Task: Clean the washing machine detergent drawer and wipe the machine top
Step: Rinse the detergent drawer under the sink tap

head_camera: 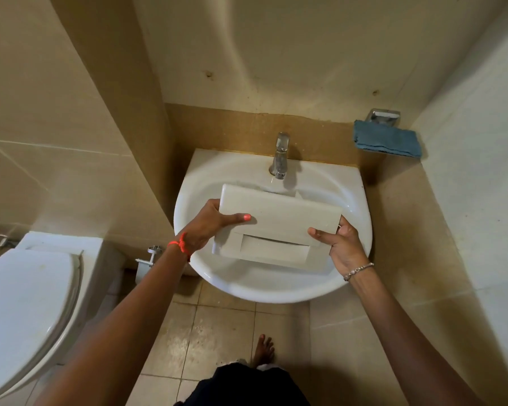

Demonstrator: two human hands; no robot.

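The white detergent drawer (276, 224) is held over the white wash basin (206, 276), its front panel with the recessed handle facing me. My left hand (208, 227) grips its left end, thumb lying across the front. My right hand (340, 244) grips the right end, thumb on the front panel. A chrome tap (280, 155) stands just behind the drawer; I cannot tell whether water runs. The drawer's compartments are hidden behind its front.
A folded blue cloth (386, 139) lies on a metal wall shelf right of the basin. A toilet (27, 306) with its lid down stands at the left. Tiled walls close in on both sides. My bare foot (263, 350) is on the floor tiles below the basin.
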